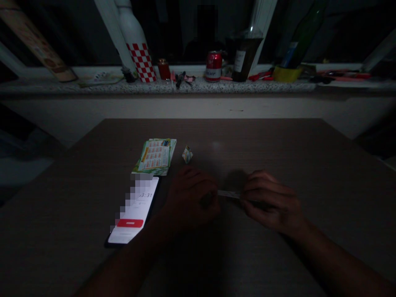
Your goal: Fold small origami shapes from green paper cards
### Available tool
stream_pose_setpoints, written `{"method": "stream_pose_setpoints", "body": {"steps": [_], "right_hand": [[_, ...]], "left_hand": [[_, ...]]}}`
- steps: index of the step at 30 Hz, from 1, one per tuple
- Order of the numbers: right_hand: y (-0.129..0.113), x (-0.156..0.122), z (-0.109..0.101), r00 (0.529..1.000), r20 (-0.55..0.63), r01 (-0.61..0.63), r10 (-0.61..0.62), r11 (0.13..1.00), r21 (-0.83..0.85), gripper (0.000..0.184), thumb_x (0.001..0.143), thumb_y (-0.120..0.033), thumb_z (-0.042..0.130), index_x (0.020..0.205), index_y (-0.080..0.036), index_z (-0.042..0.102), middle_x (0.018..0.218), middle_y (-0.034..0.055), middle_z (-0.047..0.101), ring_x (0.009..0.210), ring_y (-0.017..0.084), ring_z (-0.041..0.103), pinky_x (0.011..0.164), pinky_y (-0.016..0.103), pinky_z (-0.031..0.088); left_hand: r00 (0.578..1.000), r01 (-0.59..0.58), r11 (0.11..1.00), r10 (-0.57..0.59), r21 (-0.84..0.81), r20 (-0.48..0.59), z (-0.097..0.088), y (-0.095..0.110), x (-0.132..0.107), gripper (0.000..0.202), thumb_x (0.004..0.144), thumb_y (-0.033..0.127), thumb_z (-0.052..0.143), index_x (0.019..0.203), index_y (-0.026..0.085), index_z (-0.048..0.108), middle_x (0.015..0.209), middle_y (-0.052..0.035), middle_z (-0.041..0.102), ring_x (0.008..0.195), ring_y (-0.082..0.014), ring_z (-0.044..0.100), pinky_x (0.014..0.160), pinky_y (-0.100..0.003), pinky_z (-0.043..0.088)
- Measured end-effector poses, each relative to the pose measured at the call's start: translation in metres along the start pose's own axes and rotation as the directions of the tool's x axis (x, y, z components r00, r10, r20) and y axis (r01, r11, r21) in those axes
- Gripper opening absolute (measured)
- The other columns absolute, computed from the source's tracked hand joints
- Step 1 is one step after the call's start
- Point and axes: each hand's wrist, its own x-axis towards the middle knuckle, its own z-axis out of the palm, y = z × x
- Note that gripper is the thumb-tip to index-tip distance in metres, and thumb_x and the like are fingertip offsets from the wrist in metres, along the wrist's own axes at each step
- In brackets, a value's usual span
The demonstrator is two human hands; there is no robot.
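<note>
Between my two hands a narrow strip of paper (229, 194) stretches just above the dim table. My left hand (194, 198) has its fingers closed on the strip's left end. The right end is pinched by my right hand (269, 202), thumb below and fingers above. Beyond my left hand sits a small folded paper piece (187, 154) with a printed pattern. To its left lies a stack of printed cards (154, 156), green and white. A lit phone (136, 214) lies beside my left forearm, showing a timer and a red button.
The brown table (278, 144) ends at a wall under a stone windowsill (192, 86). On the sill stand a checkered bottle (140, 57), a small red jar (163, 69), a red can (213, 66), a dark cup (244, 60) and a green bottle (305, 35) in a yellow holder.
</note>
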Motion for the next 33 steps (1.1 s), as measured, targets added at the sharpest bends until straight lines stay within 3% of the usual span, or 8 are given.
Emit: {"method": "stream_pose_setpoints", "body": {"steps": [10, 13, 16, 18, 22, 26, 30, 33], "right_hand": [[0.005, -0.003, -0.002, 0.998, -0.029, -0.056, 0.057, 0.998, 0.035, 0.013, 0.074, -0.011, 0.066, 0.080, -0.023, 0.067, 0.070, 0.0020, 0.066, 0.070, 0.020, 0.063, 0.067, 0.038, 0.052], [0.006, -0.003, -0.002, 0.990, -0.075, -0.115, 0.120, 0.991, 0.070, 0.014, 0.074, -0.010, 0.065, 0.081, -0.022, 0.067, 0.070, 0.0025, 0.066, 0.069, 0.020, 0.063, 0.063, 0.037, 0.051], [0.006, -0.002, 0.000, 0.979, -0.073, -0.179, 0.191, 0.972, 0.151, 0.013, 0.075, -0.010, 0.065, 0.080, -0.022, 0.066, 0.068, 0.0023, 0.065, 0.066, 0.019, 0.061, 0.062, 0.037, 0.050], [0.005, -0.003, 0.002, 0.968, -0.053, -0.226, 0.244, 0.946, 0.230, 0.011, 0.076, -0.010, 0.065, 0.079, -0.021, 0.066, 0.067, 0.0019, 0.063, 0.065, 0.018, 0.060, 0.063, 0.037, 0.050], [0.006, -0.009, 0.001, 0.916, 0.062, -0.389, 0.397, 0.837, 0.386, 0.004, 0.082, -0.018, 0.063, 0.083, -0.020, 0.066, 0.072, 0.0025, 0.063, 0.067, 0.017, 0.059, 0.061, 0.032, 0.049], [0.012, -0.020, -0.003, 0.869, 0.191, -0.485, 0.456, 0.710, 0.511, 0.023, 0.090, -0.034, 0.052, 0.098, -0.020, 0.068, 0.082, 0.0059, 0.068, 0.073, 0.019, 0.063, 0.063, 0.032, 0.051], [0.013, -0.023, -0.004, 0.876, 0.262, -0.479, 0.405, 0.668, 0.570, 0.030, 0.089, -0.035, 0.055, 0.116, -0.024, 0.061, 0.091, 0.0059, 0.071, 0.080, 0.020, 0.068, 0.065, 0.030, 0.054], [0.009, -0.018, -0.001, 0.899, 0.331, -0.432, 0.286, 0.700, 0.568, 0.031, 0.086, -0.030, 0.061, 0.117, -0.025, 0.061, 0.105, 0.0083, 0.069, 0.091, 0.019, 0.067, 0.075, 0.030, 0.054]], "left_hand": [[0.997, 0.066, 0.997, -0.067, -0.028, -0.043, -0.009, -0.009, -0.004, 0.008, 0.070, 0.012, 0.062, 0.073, 0.019, 0.060, 0.080, -0.0013, 0.069, 0.078, -0.0174, 0.063, 0.078, -0.036, 0.047], [0.983, 0.172, 0.983, -0.175, -0.063, -0.052, -0.008, -0.009, -0.007, 0.011, 0.073, 0.017, 0.065, 0.084, 0.019, 0.062, 0.089, -0.0041, 0.069, 0.086, -0.0199, 0.063, 0.081, -0.038, 0.048], [0.943, 0.332, 0.934, -0.329, -0.135, 0.046, 0.000, -0.006, -0.010, 0.035, 0.073, 0.028, 0.070, 0.106, 0.019, 0.060, 0.103, -0.0073, 0.067, 0.096, -0.0236, 0.062, 0.084, -0.041, 0.050], [0.917, 0.399, 0.882, -0.385, -0.253, 0.106, 0.008, -0.005, -0.010, 0.026, 0.079, 0.026, 0.066, 0.104, 0.020, 0.062, 0.101, -0.0053, 0.068, 0.093, -0.0210, 0.063, 0.082, -0.038, 0.051], [0.828, 0.544, 0.672, -0.527, -0.502, 0.191, 0.020, -0.011, -0.010, 0.015, 0.088, 0.028, 0.052, 0.088, 0.018, 0.064, 0.079, -0.0017, 0.067, 0.072, -0.0159, 0.063, 0.062, -0.028, 0.051], [0.748, 0.610, 0.373, -0.560, -0.699, 0.355, 0.027, -0.018, -0.011, 0.015, 0.085, 0.030, 0.055, 0.080, 0.018, 0.062, 0.069, 0.0008, 0.063, 0.060, -0.0131, 0.059, 0.056, -0.025, 0.048], [0.661, 0.663, 0.108, -0.549, -0.741, 0.512, 0.036, -0.018, -0.013, 0.014, 0.080, 0.031, 0.061, 0.077, 0.018, 0.062, 0.066, 0.0021, 0.059, 0.057, -0.0109, 0.055, 0.055, -0.023, 0.044], [0.619, 0.695, 0.007, -0.514, -0.719, 0.594, 0.040, -0.014, -0.013, 0.020, 0.076, 0.036, 0.066, 0.074, 0.016, 0.062, 0.065, 0.0020, 0.058, 0.056, -0.0098, 0.052, 0.054, -0.022, 0.041]]}}
